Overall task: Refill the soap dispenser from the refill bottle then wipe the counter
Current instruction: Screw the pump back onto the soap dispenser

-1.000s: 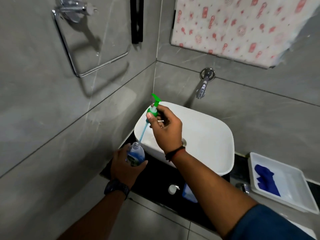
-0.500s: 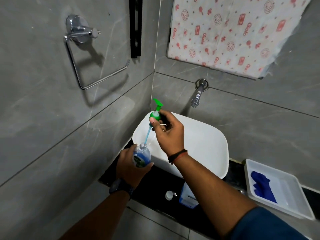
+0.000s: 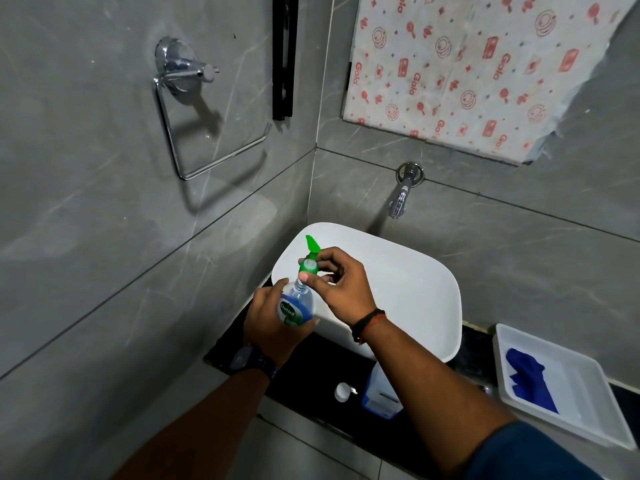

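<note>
My left hand (image 3: 273, 318) grips a clear soap dispenser bottle (image 3: 297, 306) with blue liquid and a green-and-white label, held above the black counter (image 3: 304, 382) at the sink's left edge. My right hand (image 3: 341, 289) pinches the green pump head (image 3: 309, 261), which sits at the bottle's neck; the pump tube is down inside the bottle. The refill bottle (image 3: 381, 396), white with a blue label, stands on the counter in front of the sink, partly hidden by my right forearm. Its white cap (image 3: 342, 392) lies beside it.
A white basin (image 3: 415, 282) sits on the counter under a chrome wall tap (image 3: 401, 195). At the right, a white tray (image 3: 581, 410) holds a blue cloth (image 3: 530, 379). A chrome towel ring (image 3: 194, 109) hangs on the left wall.
My right hand has lowered the green pump, sliding its tube down into the bottle until the head reaches the neck. The camera has tilted upward slightly.
</note>
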A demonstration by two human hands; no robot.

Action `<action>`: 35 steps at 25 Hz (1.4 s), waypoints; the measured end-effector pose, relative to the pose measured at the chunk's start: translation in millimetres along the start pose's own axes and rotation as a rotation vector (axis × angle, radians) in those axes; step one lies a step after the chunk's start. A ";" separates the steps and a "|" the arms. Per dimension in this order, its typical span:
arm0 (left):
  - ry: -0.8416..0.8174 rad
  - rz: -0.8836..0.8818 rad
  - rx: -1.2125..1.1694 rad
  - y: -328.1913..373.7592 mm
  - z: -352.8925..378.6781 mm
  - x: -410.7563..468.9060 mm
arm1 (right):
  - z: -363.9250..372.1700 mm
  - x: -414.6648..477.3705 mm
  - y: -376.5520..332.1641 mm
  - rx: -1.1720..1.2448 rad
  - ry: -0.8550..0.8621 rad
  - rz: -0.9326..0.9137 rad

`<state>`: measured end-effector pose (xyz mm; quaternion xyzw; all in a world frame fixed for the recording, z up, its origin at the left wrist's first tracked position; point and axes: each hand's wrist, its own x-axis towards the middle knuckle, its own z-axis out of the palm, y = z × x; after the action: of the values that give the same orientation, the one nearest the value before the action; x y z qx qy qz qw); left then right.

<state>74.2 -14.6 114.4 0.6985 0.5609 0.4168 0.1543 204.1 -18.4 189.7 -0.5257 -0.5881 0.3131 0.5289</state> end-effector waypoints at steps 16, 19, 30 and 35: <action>0.007 -0.043 -0.039 9.5 0.2 -3.4 | 3.5 -18.4 3.4 -0.100 0.103 0.112; 0.011 -0.067 -0.080 19.3 -2.7 -3.4 | 8.4 -19.8 2.8 -0.044 0.028 0.148; 0.027 -0.135 -0.105 19.7 -6.3 -1.6 | 10.1 -23.5 -1.4 -0.049 0.094 0.106; -0.009 -0.131 -0.093 18.0 -3.3 -4.0 | 9.9 -23.3 0.1 -0.010 0.114 0.140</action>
<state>83.4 -24.8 127.1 0.6541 0.5849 0.4282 0.2160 192.1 -38.6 180.4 -0.5850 -0.5204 0.3162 0.5357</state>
